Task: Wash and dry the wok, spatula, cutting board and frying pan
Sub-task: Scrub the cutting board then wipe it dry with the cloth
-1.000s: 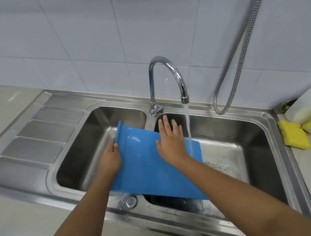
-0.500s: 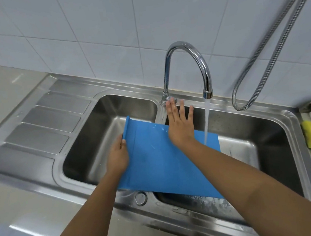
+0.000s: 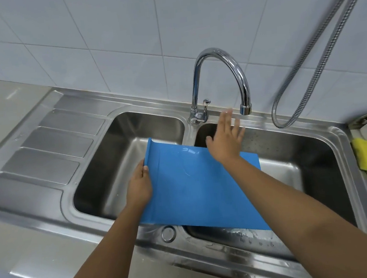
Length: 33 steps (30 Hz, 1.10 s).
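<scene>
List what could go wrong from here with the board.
1. Only the left hand grips the cutting board, by one edge. It looks wet and may slide into the right basin.
2. The open right hand is close to the faucet spout and could knock it.

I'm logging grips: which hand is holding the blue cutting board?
The left hand, gripping the left edge of the cutting board; the right hand, fingers spread, reaches toward the faucet and grips nothing.
</scene>
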Motion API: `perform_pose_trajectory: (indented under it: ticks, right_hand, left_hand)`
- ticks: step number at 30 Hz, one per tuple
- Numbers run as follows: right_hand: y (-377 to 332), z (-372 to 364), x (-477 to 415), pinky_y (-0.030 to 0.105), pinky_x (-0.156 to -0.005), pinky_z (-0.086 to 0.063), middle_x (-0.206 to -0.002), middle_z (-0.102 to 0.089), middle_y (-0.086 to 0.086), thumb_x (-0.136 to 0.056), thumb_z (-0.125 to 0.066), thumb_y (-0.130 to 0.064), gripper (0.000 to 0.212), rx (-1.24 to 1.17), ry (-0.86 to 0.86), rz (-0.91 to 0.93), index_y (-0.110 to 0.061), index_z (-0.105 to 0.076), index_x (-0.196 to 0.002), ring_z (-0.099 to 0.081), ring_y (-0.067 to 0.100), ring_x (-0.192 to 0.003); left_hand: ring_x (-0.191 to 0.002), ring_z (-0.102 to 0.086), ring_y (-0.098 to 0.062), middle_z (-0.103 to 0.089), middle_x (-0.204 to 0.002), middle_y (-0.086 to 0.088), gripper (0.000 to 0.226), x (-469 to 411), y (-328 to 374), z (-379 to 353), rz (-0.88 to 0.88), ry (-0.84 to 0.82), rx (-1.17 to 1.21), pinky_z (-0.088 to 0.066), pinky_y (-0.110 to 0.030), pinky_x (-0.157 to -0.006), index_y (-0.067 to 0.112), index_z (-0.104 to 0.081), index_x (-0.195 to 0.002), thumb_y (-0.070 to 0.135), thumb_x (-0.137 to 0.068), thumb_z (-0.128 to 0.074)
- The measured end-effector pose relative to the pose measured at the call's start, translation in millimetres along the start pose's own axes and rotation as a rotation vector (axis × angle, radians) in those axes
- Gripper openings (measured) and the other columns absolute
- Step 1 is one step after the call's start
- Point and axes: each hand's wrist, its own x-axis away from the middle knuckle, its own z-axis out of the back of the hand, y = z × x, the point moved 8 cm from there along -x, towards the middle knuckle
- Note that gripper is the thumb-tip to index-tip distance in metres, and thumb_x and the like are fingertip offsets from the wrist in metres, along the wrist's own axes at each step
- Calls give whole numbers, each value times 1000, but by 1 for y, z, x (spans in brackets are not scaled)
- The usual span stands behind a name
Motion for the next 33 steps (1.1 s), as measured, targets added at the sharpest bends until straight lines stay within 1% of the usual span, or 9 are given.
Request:
perform_pose_trajectory:
  ticks: [5,8,10,13,17,22,26,30,33]
  right_hand:
    - [104,-19,52,50,-119,-3,-163,11,10,-96,-50,-43,85,-178,4,-318,-12,2,-156,-2,36,-149]
    - [160,-44,83,50,-114,-29,-161,-20,10,-88,-51,-61,88,-410,-149,-559,-16,-15,-154,-31,38,-140]
    - [177,-48,96,44,-100,-44,-141,-50,7,-85,-54,-59,76,-608,-193,-646,-15,-33,-143,-53,32,-121]
    - [196,-32,103,35,-82,-47,-117,-62,4,-90,-60,-41,48,-786,-121,-693,-13,-48,-128,-61,25,-99]
    - [219,11,105,34,-81,-50,-112,-66,1,-88,-68,-23,33,-998,43,-613,-17,-54,-116,-64,16,-91]
    - [254,59,121,36,-91,-46,-125,-53,-2,-88,-71,-23,67,-1061,211,-559,-14,-33,-142,-56,19,-109]
    - [271,83,138,39,-95,-49,-132,-55,-2,-87,-72,-26,68,-1021,370,-451,-19,-33,-142,-57,17,-113]
    - [278,85,148,40,-94,-50,-129,-56,-4,-87,-72,-26,65,-1024,377,-427,-23,-35,-140,-58,19,-115]
    - [279,97,152,35,-96,-49,-131,-55,-6,-86,-72,-26,68,-1043,421,-365,-25,-34,-143,-58,10,-114]
  left_hand:
    - [-112,-52,-22,-56,-132,-3,41,3,-2,-2,27,10,-31,-35,-33,-88,23,-43,-142,31,-106,-26]
    - [-117,-52,-29,-56,-132,-8,41,7,-10,-3,48,18,-41,-37,-38,-92,19,-44,-140,31,-105,-28]
    - [-119,-52,-30,-56,-132,-7,41,9,-6,-4,27,3,-49,-37,-39,-94,20,-45,-140,33,-105,-28]
    - [-110,-53,-22,-58,-123,-1,40,17,19,-9,-59,-8,-7,-38,-36,-90,23,-45,-139,34,-104,-28]
    - [-98,-51,-16,-56,-109,8,35,43,68,-18,-147,38,95,-34,-32,-82,26,-49,-134,34,-105,-30]
    - [-81,-58,-15,-59,-84,10,29,71,119,-40,-272,-6,145,-40,-29,-63,21,-53,-95,43,-102,-36]
    - [-70,-54,-13,-56,-76,3,32,91,130,-51,-290,91,196,-39,-30,-57,19,-46,-88,47,-100,-36]
    - [-67,-52,-10,-54,-74,3,31,109,133,-62,-288,123,194,-37,-30,-56,18,-45,-89,44,-102,-36]
    - [-63,-48,-4,-50,-72,6,32,123,140,-56,-314,185,221,-34,-26,-54,14,-46,-90,43,-100,-35]
